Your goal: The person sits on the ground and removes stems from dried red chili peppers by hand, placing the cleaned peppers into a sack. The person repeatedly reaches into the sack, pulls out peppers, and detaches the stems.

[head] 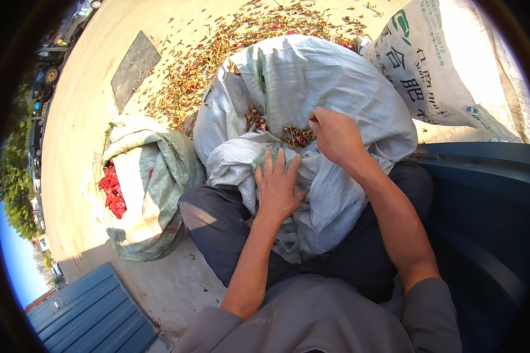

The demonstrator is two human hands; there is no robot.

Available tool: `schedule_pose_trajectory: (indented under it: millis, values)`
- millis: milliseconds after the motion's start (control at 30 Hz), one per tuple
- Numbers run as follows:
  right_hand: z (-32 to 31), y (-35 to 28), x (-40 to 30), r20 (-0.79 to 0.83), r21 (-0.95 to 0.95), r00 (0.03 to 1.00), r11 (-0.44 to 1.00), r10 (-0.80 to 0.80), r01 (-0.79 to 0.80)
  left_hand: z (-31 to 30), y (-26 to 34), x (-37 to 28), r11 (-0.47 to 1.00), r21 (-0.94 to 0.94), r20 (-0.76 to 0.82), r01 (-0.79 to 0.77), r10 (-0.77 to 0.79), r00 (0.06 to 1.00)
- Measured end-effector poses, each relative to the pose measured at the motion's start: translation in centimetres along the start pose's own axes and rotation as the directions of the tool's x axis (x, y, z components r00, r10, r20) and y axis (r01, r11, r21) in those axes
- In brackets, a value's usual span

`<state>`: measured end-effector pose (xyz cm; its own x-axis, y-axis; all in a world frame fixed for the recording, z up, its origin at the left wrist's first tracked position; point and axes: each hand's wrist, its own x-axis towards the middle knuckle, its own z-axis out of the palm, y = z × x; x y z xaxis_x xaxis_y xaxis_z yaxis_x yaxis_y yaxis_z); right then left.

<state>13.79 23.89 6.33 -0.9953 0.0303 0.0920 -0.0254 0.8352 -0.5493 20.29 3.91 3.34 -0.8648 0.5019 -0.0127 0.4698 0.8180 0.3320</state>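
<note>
A large white woven sack point(318, 79) lies against the person's legs, its mouth partly folded open. Dried red chili peppers with stems point(297, 136) show in the opening. My left hand point(279, 185) rests palm down on the sack's bunched near edge, fingers spread, holding nothing. Just above the opening, at its right side, is my right hand point(333, 132), its fingers curled; a bit of dark red shows at the fingertips, too small to name surely. To the left stands a smaller woven sack point(172, 154) with bright red peppers point(112, 189) in its mouth.
Stems and pepper pieces point(229, 39) are strewn over the concrete ground beyond the large sack. A dark flat sheet point(136, 68) lies at the upper left. A printed white sack point(424, 66) stands at the upper right. Blue metal panels point(92, 309) are at the lower left and right.
</note>
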Motion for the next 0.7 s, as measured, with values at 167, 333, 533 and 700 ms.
schedule_pose_trajectory:
  millis: [167,333,533,700]
  values:
    - [-4.2,-1.7,-0.3,0.553,0.714,0.828,0.568,-0.097,-0.41,3.5,-4.3,0.5,0.953,0.279,0.261,0.114,-0.189,0.947]
    - [-1.0,-4.2,-3.0,0.719,0.695,0.424,0.569,-0.551,-0.439,5.1,-6.7,4.0,0.913,0.399,-0.099,0.089,-0.053,0.994]
    - [4.3,-4.9,-4.5,0.786,0.565,0.325,0.825,-0.526,-0.032,1.2,-9.8,8.4,0.879,0.462,0.231,-0.115,0.006,0.973]
    - [6.9,-4.5,-5.3,0.608,0.276,0.646,0.886,-0.461,0.373,-5.9,-8.4,14.7,0.987,0.15,-0.313,-0.05,0.095,0.945]
